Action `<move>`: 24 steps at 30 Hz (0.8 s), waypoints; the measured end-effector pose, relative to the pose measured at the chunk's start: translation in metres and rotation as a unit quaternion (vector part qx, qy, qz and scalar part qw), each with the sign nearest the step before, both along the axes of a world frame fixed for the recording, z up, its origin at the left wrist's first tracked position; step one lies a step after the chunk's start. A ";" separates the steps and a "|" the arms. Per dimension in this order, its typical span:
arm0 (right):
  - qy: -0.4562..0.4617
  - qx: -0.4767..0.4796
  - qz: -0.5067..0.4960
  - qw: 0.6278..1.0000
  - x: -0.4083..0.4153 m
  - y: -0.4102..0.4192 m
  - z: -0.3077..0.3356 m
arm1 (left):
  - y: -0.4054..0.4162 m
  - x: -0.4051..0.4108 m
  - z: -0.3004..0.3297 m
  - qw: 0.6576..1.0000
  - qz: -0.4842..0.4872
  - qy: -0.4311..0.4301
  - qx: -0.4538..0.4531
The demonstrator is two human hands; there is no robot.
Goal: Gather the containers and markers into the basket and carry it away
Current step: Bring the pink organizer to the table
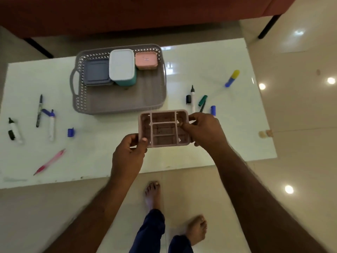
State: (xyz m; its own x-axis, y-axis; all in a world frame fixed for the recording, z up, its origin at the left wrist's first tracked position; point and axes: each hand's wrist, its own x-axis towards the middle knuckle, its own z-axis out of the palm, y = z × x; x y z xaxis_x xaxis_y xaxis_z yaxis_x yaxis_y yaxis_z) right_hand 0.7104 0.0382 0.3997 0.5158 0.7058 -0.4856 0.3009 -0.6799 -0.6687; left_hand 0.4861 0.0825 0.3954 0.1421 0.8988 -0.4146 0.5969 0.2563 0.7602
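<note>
A grey perforated basket [127, 101] stands on the white table and holds a flat grey-lidded box [96, 72], a teal box with a white lid [121, 65] and a small pink box [146, 60]. Both hands hold a pink divided organizer [164, 129] above the table's near side, just in front of the basket. My left hand [128, 156] grips its lower left corner, my right hand [204, 129] its right edge. Several markers lie loose: a black pen [39, 110], a blue-capped marker [51, 125], a black-and-white marker [14, 131], a pink pen [49, 161], and a group [193, 97] right of the basket.
The white table [237, 128] has its near edge just before my bare feet [152, 194]. A loose blue cap [70, 132] and a blue-and-yellow glue stick [232, 78] lie on it. A red sofa [145, 13] stands behind the table. Glossy tiled floor lies to the right.
</note>
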 end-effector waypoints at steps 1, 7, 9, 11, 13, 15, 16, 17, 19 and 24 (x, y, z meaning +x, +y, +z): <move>-0.005 -0.010 0.010 1.000 -0.003 0.004 -0.003 | 0.001 -0.003 -0.002 1.000 0.001 0.006 -0.003; -0.022 -0.027 0.036 0.999 -0.018 0.016 -0.027 | 0.014 -0.010 -0.019 0.999 0.003 0.043 -0.014; -0.024 -0.027 0.041 0.998 -0.021 0.019 -0.032 | 0.020 -0.008 -0.024 0.998 -0.008 0.062 -0.019; -0.021 -0.024 0.043 0.999 -0.023 0.022 -0.037 | 0.025 -0.007 -0.028 0.997 -0.019 0.074 -0.023; -0.019 -0.025 0.043 0.999 -0.024 0.025 -0.041 | 0.030 -0.007 -0.030 0.996 -0.030 0.085 -0.025; -0.021 -0.030 0.041 0.998 -0.024 0.029 -0.046 | 0.034 -0.006 -0.032 0.995 -0.038 0.089 -0.025; -0.021 -0.030 0.040 0.999 -0.024 0.031 -0.048 | 0.036 -0.006 -0.032 0.995 -0.038 0.089 -0.024; -0.019 -0.030 0.039 0.999 -0.023 0.033 -0.050 | 0.038 -0.006 -0.033 0.995 -0.038 0.089 -0.024; -0.012 -0.029 0.040 0.999 -0.022 0.036 -0.052 | 0.042 -0.006 -0.034 0.995 -0.036 0.089 -0.024; 0.000 -0.037 -0.014 0.999 -0.013 0.027 -0.048 | 0.045 -0.010 -0.036 0.993 -0.039 0.108 -0.024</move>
State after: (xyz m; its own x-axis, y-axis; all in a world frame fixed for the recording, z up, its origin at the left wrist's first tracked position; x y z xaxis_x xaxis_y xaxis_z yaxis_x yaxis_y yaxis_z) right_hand 0.6976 0.0656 0.3518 0.5345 0.6530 -0.5366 0.2813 -0.7361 -0.6157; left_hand 0.4758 0.1276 0.3597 0.1128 0.8676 -0.4843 0.7641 0.2359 0.6005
